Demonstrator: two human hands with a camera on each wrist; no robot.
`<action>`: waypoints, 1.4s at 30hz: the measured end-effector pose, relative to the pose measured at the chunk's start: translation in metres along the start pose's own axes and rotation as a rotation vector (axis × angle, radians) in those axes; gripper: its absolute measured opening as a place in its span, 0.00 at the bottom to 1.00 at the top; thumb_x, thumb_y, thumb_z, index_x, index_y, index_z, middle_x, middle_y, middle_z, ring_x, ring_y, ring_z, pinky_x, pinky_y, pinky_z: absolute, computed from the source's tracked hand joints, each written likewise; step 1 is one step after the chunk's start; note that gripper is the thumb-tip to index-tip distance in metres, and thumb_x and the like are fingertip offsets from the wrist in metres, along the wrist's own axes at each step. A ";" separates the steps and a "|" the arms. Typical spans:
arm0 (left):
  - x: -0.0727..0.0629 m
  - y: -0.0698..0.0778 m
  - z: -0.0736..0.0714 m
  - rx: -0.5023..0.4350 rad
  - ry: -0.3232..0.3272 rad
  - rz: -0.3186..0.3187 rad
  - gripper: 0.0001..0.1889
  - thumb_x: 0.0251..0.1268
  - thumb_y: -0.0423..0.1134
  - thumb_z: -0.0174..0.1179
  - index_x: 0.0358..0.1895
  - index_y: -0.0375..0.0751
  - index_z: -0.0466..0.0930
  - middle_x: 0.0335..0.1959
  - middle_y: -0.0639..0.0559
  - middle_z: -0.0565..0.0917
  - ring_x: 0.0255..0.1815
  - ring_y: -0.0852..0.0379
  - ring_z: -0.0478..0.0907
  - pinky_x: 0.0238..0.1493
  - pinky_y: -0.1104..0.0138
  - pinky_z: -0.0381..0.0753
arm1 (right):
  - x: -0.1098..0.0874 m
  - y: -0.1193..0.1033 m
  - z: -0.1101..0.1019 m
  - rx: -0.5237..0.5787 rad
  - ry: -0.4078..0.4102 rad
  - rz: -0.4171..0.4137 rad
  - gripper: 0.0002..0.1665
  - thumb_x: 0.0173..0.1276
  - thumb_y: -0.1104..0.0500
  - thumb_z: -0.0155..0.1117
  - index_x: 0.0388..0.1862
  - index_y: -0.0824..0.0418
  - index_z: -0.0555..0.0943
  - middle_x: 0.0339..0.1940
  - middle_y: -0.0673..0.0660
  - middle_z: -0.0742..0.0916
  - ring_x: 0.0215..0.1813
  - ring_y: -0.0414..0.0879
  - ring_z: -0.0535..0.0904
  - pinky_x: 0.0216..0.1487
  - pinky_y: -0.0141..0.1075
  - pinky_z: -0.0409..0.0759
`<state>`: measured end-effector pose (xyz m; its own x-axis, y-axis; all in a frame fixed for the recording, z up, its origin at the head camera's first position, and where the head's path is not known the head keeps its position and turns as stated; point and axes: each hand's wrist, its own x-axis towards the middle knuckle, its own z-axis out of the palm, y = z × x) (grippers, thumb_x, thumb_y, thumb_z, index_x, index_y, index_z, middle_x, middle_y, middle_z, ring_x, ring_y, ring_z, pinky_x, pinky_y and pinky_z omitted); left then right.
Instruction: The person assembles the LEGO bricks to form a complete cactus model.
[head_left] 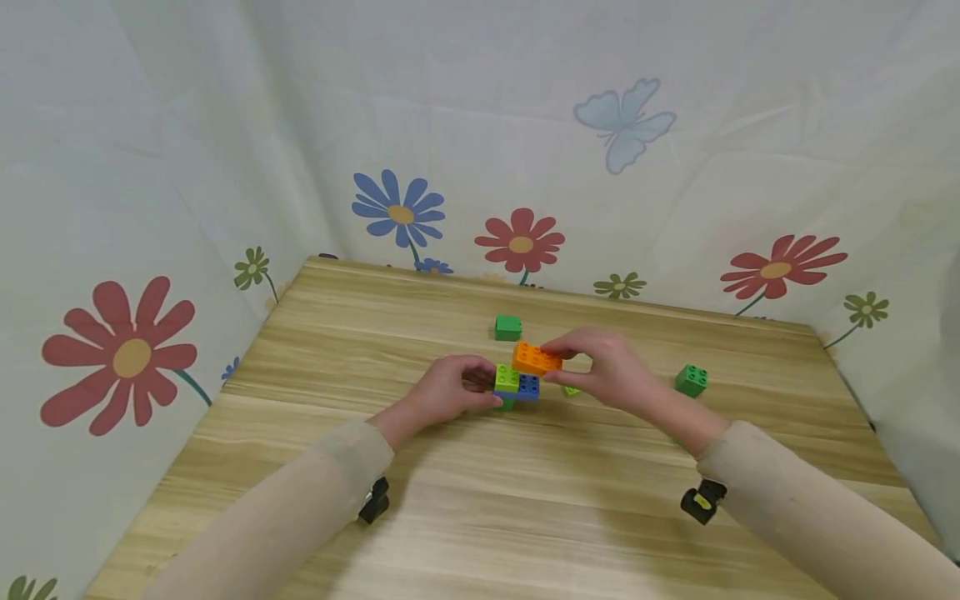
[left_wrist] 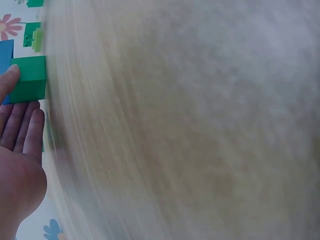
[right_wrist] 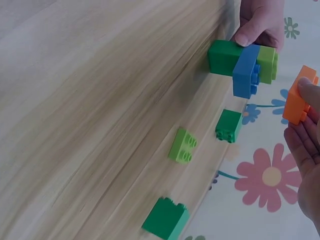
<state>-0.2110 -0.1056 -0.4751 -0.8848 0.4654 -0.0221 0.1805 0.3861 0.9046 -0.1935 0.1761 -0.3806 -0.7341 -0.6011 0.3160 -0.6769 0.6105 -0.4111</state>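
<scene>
My left hand (head_left: 450, 387) grips a small stack of toy building bricks between thumb and fingers. At its bottom is a green brick (right_wrist: 225, 57), with a blue brick (right_wrist: 243, 75) across it and a lime brick (right_wrist: 268, 65) on the left part of the blue one. The blue studs (head_left: 529, 386) at the right show uncovered. Thumb and fingers of my right hand (head_left: 607, 367) pinch an orange brick (head_left: 534, 359) by its right end. In the right wrist view, a gap shows between the orange brick and the stack.
A green brick (head_left: 507, 327) lies behind the stack, and another green brick (head_left: 692, 380) sits to the right. A loose lime brick (right_wrist: 181, 146) lies partly hidden behind my right hand in the head view. A flowered cloth (head_left: 465, 125) surrounds the wooden table (head_left: 495, 508).
</scene>
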 end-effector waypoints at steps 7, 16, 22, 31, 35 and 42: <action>-0.001 0.001 -0.001 0.037 0.003 0.011 0.17 0.65 0.39 0.78 0.55 0.44 0.88 0.51 0.54 0.89 0.54 0.56 0.86 0.62 0.60 0.86 | 0.013 -0.005 0.010 0.009 -0.003 -0.051 0.24 0.61 0.58 0.85 0.56 0.61 0.90 0.49 0.54 0.93 0.47 0.48 0.88 0.52 0.46 0.90; -0.002 0.000 -0.002 0.037 0.001 0.020 0.19 0.65 0.41 0.78 0.58 0.46 0.87 0.53 0.54 0.89 0.56 0.55 0.87 0.63 0.58 0.86 | 0.024 -0.007 0.024 0.046 -0.024 -0.061 0.24 0.62 0.58 0.85 0.56 0.61 0.90 0.49 0.54 0.93 0.48 0.49 0.87 0.52 0.49 0.90; -0.002 0.000 -0.002 0.024 0.000 0.010 0.23 0.65 0.41 0.78 0.62 0.46 0.86 0.56 0.54 0.89 0.57 0.54 0.87 0.63 0.58 0.86 | 0.028 -0.007 0.030 0.066 -0.041 -0.072 0.23 0.62 0.58 0.84 0.56 0.61 0.90 0.49 0.54 0.93 0.48 0.48 0.87 0.52 0.49 0.90; -0.001 -0.003 -0.001 0.001 -0.001 0.015 0.24 0.64 0.40 0.79 0.63 0.45 0.85 0.58 0.53 0.88 0.58 0.54 0.87 0.63 0.59 0.86 | 0.029 -0.008 0.034 0.051 -0.041 -0.099 0.23 0.61 0.58 0.85 0.55 0.60 0.91 0.49 0.54 0.93 0.50 0.48 0.87 0.54 0.43 0.89; -0.001 -0.004 -0.001 -0.010 0.001 0.015 0.24 0.64 0.41 0.79 0.63 0.46 0.85 0.57 0.54 0.89 0.58 0.54 0.87 0.64 0.58 0.86 | 0.030 -0.008 0.035 0.027 -0.048 -0.114 0.23 0.61 0.58 0.85 0.55 0.61 0.91 0.49 0.54 0.93 0.52 0.49 0.87 0.57 0.44 0.89; 0.000 -0.006 0.000 -0.036 0.007 0.011 0.24 0.64 0.39 0.79 0.62 0.45 0.86 0.57 0.52 0.89 0.57 0.54 0.87 0.62 0.59 0.86 | 0.032 -0.010 0.034 -0.015 -0.077 -0.138 0.23 0.62 0.57 0.85 0.55 0.61 0.90 0.48 0.54 0.92 0.52 0.49 0.87 0.58 0.43 0.89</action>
<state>-0.2120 -0.1076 -0.4802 -0.8858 0.4639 -0.0097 0.1742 0.3519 0.9197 -0.2088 0.1332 -0.3953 -0.6277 -0.7176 0.3019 -0.7725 0.5262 -0.3554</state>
